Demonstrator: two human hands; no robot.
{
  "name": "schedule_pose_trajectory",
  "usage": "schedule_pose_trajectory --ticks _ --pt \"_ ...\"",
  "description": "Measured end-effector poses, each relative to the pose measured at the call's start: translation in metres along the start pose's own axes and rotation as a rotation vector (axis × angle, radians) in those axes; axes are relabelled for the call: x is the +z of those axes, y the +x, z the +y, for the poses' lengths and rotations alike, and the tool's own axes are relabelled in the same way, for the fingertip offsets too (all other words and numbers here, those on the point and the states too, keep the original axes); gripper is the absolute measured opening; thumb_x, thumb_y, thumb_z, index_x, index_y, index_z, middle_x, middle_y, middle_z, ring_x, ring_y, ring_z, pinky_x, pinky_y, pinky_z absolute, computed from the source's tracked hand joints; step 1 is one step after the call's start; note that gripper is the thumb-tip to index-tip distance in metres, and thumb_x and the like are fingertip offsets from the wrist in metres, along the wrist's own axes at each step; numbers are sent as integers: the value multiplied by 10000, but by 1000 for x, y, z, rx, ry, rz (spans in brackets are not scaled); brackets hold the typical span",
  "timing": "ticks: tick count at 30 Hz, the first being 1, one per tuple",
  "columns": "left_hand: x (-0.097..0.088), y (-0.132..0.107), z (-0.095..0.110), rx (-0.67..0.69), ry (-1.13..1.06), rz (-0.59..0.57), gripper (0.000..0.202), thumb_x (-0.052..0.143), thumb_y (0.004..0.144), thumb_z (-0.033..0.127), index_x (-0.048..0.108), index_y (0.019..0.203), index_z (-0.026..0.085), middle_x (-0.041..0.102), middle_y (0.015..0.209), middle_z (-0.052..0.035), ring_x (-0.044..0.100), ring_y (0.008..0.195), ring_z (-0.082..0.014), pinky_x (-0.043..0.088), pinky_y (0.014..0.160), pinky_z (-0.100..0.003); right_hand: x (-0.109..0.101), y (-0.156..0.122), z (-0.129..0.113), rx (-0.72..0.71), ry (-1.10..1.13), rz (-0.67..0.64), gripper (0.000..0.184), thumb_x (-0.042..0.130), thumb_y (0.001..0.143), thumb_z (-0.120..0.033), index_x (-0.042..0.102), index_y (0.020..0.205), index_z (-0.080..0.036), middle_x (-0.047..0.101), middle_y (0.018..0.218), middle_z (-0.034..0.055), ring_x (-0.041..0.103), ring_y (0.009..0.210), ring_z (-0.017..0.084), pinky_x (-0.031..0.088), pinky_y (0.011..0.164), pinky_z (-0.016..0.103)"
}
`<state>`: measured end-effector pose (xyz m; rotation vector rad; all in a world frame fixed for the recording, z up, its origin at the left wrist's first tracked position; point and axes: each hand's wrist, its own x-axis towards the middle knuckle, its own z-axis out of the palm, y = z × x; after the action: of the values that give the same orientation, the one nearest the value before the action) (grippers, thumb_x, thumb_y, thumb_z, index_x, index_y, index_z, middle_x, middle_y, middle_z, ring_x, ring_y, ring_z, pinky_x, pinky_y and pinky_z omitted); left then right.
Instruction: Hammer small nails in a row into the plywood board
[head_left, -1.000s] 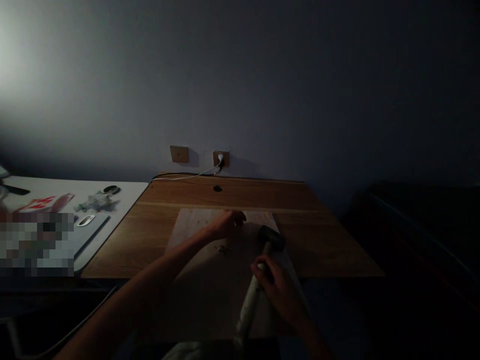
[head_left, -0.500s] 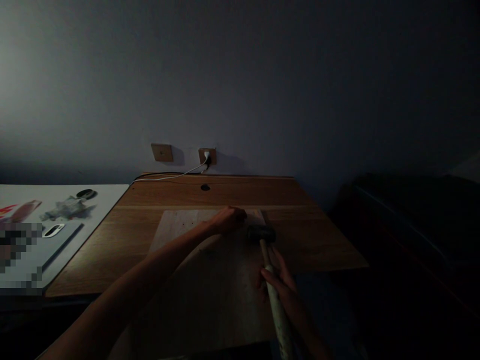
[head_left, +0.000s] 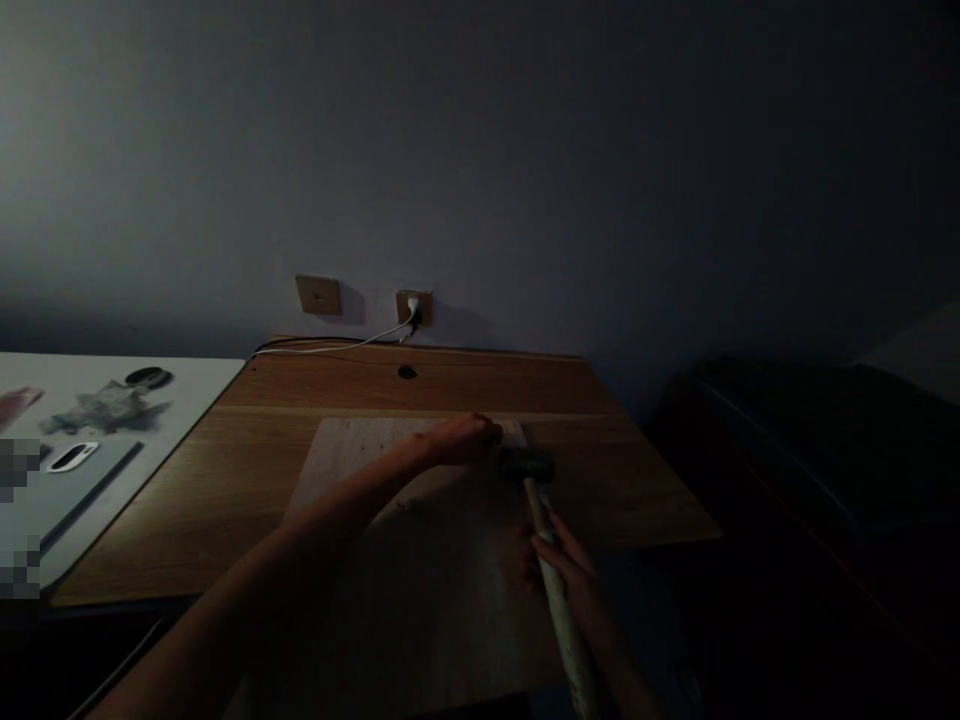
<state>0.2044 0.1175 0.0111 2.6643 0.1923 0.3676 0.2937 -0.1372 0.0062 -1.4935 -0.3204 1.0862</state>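
In the dim head view, my right hand (head_left: 566,560) is wrapped around the pale, worn handle of a mallet (head_left: 561,620). Its dark head, a short cylinder, hangs just right of my left hand (head_left: 469,438). That left hand has its fingers pinched together near the far right corner of a light wooden board (head_left: 349,438); whatever lies between the fingertips is too dark and small to name. Several small dark marks dot the board's far left part. My left forearm crosses over the board.
The board lies on a brown wooden desk (head_left: 232,460) against a grey wall. Two wall sockets, one with a plugged cable (head_left: 367,340), sit above it. To the left, a white table (head_left: 202,375) bears a crumpled plastic bag (head_left: 112,408) and a grey, flat object (head_left: 97,480).
The view has turned slightly to the right, so the table at left has slid outward. Both hands keep nearly the same places over the board, with the mallet head still beside the left hand.
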Motion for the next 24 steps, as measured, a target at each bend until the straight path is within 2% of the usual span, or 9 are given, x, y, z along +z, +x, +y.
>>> schedule_pose_trajectory --ticks 3,7,9,13,16,20,22,24 --pt "7 0 -6 -47 -98 40 253 568 789 50 732 954 150 743 897 -55 663 780 -155 466 707 -224 1 0 1 -7 1 35 693 849 585 -459 683 1218 -227 732 818 15 633 594 168 517 546 289" --pt "21 -1 -14 -171 -269 129 270 647 789 108 709 1047 157 750 926 -37 677 829 -158 470 725 -219 3 0 2 -43 -30 40 667 848 573 -484 701 1156 -194 651 624 -24 592 536 161 476 497 265" --pt "27 -1 -16 -202 -318 164 277 669 794 130 694 1068 154 752 939 -42 680 850 -166 475 742 -229 3 0 2 -59 -47 42 627 839 581 -480 707 1124 -196 658 639 -24 592 536 155 465 489 254" --pt "34 1 -20 -166 -286 184 143 654 825 155 696 961 159 737 915 -38 661 846 -163 470 780 -246 3 -1 1 -53 -73 68 583 825 592 -460 716 1108 -212 727 786 5 619 559 155 483 505 260" --pt "35 2 -21 -138 -238 177 114 634 820 127 692 908 170 719 909 -31 643 842 -159 462 803 -253 3 -3 1 -55 -97 88 576 803 626 -454 721 1147 -221 705 705 -9 623 548 169 488 503 267" --pt "35 2 -19 -140 -261 187 155 661 814 156 673 966 186 697 951 -35 625 845 -161 458 800 -261 6 -6 -1 -75 -137 113 576 777 657 -442 725 1194 -239 680 629 -21 644 558 195 501 511 284" --pt "34 2 -19 -127 -291 238 212 700 793 197 646 997 185 667 1005 -41 598 825 -150 450 770 -256 7 -7 -2 -80 -143 110 570 779 648 -443 735 1181 -246 680 618 -21 644 560 201 505 515 292" --pt "31 1 -20 -153 -331 366 266 762 752 284 608 936 170 620 957 -28 541 765 -134 421 698 -240 8 -7 -3 -72 -147 110 564 783 640 -448 742 1165 -247 675 605 -22 637 553 201 505 513 294"
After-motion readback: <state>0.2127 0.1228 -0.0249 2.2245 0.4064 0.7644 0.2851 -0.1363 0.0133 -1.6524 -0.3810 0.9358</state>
